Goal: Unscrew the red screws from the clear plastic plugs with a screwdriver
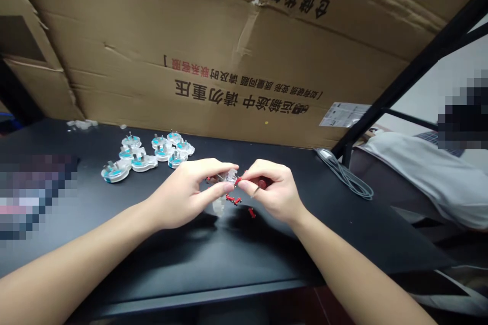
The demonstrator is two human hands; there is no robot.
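Between thumb and fingers, my left hand [190, 190] grips a clear plastic piece [230, 176]. My right hand [275, 190] pinches a small red part [238, 181] against that piece, and a red-handled tool [262, 183] is tucked in the same hand. Several small red parts [252, 213] lie on the black table below the hands. Another clear piece [218, 206] is beneath my left fingers, partly hidden. To the left, several clear round plugs [115, 171] with metal prongs and blue inside rest on the table.
A large cardboard sheet [213, 61] stands behind the black table [171, 284]. A coiled grey cable [345, 175] lies at the right back. Small clear bits [82, 125] are at the left back. Beyond the right edge, a person in a light garment [423, 172] is partly visible.
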